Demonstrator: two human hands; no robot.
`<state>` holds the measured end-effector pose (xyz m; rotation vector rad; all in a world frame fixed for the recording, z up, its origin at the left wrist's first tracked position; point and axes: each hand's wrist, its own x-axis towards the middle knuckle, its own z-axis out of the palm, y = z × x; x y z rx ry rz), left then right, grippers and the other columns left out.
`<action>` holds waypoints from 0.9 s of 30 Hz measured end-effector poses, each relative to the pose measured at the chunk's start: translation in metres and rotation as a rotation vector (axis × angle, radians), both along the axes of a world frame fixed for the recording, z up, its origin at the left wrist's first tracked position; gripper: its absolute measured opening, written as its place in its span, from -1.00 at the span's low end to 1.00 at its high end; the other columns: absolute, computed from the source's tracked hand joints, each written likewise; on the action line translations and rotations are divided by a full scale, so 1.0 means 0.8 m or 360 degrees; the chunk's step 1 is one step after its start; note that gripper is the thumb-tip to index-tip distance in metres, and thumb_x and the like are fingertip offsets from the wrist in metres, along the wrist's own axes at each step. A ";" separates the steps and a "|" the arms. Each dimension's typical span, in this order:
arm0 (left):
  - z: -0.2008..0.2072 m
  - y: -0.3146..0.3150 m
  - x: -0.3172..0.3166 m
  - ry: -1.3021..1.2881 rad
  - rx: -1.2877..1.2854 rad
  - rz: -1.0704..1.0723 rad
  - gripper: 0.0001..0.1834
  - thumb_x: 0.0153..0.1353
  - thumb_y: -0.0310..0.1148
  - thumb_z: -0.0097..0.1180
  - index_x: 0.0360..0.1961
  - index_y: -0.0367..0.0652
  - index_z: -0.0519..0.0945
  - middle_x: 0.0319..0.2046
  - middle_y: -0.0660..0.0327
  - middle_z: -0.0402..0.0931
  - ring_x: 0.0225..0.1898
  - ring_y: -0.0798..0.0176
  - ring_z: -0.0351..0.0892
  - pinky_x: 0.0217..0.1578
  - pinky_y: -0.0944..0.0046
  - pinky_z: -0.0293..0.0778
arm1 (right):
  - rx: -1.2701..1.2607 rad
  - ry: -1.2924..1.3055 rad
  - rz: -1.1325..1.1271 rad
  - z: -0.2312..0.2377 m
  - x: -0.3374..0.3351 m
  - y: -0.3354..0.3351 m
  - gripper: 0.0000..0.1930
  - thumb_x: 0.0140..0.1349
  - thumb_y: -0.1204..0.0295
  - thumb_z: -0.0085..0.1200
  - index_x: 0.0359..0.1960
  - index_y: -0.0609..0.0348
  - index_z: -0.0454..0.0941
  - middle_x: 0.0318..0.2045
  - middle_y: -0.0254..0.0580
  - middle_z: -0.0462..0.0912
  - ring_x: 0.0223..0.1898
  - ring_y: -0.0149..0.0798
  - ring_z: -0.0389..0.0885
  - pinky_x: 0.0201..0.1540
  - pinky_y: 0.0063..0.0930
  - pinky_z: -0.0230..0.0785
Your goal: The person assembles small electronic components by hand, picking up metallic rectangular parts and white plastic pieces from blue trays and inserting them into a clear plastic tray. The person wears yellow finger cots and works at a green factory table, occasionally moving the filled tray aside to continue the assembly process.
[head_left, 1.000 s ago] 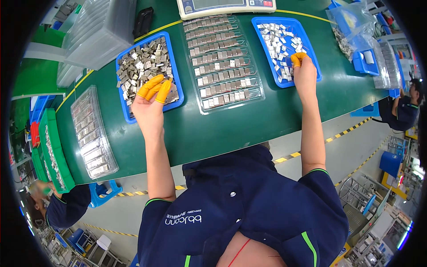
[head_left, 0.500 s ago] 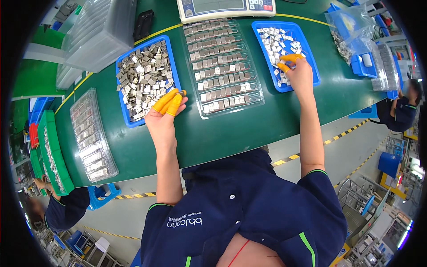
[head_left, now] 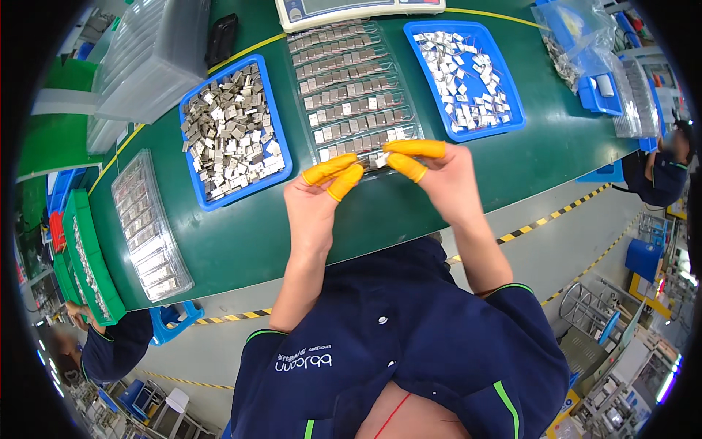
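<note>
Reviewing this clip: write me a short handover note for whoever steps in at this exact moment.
Left hand and right hand, both with orange finger cots, meet at the near edge of the clear slotted tray, pinching a small metal part between them.
Left blue tray holds grey metal blocks; right blue tray holds small clips.
Done: the tray's rows look mostly filled.
Left: the part in hand is not yet seated.

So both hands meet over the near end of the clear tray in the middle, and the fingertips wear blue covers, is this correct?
Not quite: in the head view the fingertip covers are orange, not blue. The left hand and right hand do meet over the near end of the clear tray.
</note>
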<state>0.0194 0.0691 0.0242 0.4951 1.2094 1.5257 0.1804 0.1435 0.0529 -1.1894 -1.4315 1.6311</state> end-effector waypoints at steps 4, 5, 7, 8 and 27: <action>-0.002 -0.002 0.005 0.0026 -0.0040 -0.0021 -0.74 0.00 -0.66 0.21 -0.21 -0.38 0.60 -0.26 0.11 0.60 -0.24 0.33 0.58 -0.13 0.38 0.49 | 0.0116 -0.0002 -0.0105 -0.013 -0.004 -0.012 -0.78 0.05 0.53 0.21 -0.24 0.30 0.63 -0.29 -0.23 0.68 -0.29 -0.49 0.58 -0.16 -0.61 0.40; -0.002 -0.003 0.006 0.0042 -0.0041 -0.0025 -0.74 0.00 -0.66 0.21 -0.21 -0.38 0.60 -0.26 0.11 0.60 -0.24 0.32 0.58 -0.12 0.37 0.49 | 0.0099 -0.0003 -0.0106 -0.014 -0.004 -0.014 -0.78 0.05 0.53 0.21 -0.23 0.30 0.63 -0.29 -0.23 0.68 -0.29 -0.49 0.58 -0.16 -0.62 0.40; -0.003 -0.003 0.006 0.0069 -0.0035 -0.0031 -0.74 0.00 -0.66 0.21 -0.22 -0.38 0.60 -0.26 0.11 0.60 -0.23 0.32 0.58 -0.10 0.36 0.49 | 0.0108 -0.0014 -0.0133 -0.013 -0.003 -0.017 -0.78 0.04 0.54 0.22 -0.24 0.30 0.63 -0.30 -0.24 0.68 -0.29 -0.48 0.58 -0.16 -0.61 0.40; -0.003 -0.003 0.007 0.0085 -0.0007 -0.0043 -0.74 0.00 -0.66 0.21 -0.22 -0.38 0.60 -0.26 0.11 0.60 -0.22 0.31 0.59 -0.10 0.36 0.49 | 0.0113 -0.0019 -0.0146 -0.013 -0.003 -0.018 -0.78 0.04 0.54 0.22 -0.24 0.30 0.63 -0.30 -0.24 0.68 -0.30 -0.47 0.58 -0.16 -0.61 0.40; -0.010 -0.024 0.026 0.0016 -0.0016 -0.0336 -0.77 0.02 -0.62 0.22 -0.23 -0.39 0.61 -0.31 0.10 0.61 -0.30 0.29 0.62 -0.19 0.35 0.54 | -0.0024 0.0179 0.0160 -0.037 0.029 -0.039 -0.78 -0.07 0.60 0.26 -0.31 0.26 0.63 -0.34 -0.22 0.62 -0.28 -0.31 0.56 -0.17 -0.48 0.41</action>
